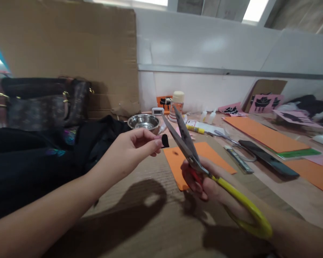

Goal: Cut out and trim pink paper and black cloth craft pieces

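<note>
My left hand (131, 148) pinches a small black scrap of paper (165, 140) between thumb and fingertips, held above the table. My right hand (204, 181) grips yellow-handled scissors (190, 152), whose blades stand apart and point up toward the scrap, the tips just to its right. Below both lies an orange sheet (177, 161) on the brown cardboard-covered table (150, 222).
A steel bowl (144, 122), a glue bottle (177, 104) and small tubes stand at the back. Orange sheets (263, 136), a black phone (269, 157), a second pair of scissors (228, 138) and pink cut-out cards (265, 102) lie right. Dark bags (40, 104) fill the left.
</note>
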`<action>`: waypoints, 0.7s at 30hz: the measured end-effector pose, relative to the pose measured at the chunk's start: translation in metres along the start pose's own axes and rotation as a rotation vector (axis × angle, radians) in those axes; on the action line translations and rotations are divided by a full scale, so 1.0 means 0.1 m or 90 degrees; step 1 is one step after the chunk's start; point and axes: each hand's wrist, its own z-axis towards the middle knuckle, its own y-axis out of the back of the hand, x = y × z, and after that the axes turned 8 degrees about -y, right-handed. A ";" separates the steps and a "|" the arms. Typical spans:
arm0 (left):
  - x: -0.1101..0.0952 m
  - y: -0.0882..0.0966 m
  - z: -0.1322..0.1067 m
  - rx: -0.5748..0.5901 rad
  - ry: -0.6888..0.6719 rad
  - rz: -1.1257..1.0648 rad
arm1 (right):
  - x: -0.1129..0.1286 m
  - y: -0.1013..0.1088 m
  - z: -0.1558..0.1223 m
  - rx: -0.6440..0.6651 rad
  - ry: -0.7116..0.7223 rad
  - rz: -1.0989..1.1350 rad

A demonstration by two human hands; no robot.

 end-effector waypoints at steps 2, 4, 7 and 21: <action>0.00 0.08 0.05 -0.032 -0.028 -0.018 | -0.16 0.02 0.03 0.023 -0.032 0.036; 0.01 0.14 0.10 -0.053 -0.050 -0.053 | -0.32 0.02 0.05 0.021 -0.062 0.065; 0.02 0.20 0.14 -0.080 -0.074 -0.088 | -0.45 0.03 0.05 0.022 -0.110 0.080; -0.06 0.15 0.07 -0.082 -0.060 -0.076 | 0.07 -0.09 -0.12 0.069 -0.051 0.041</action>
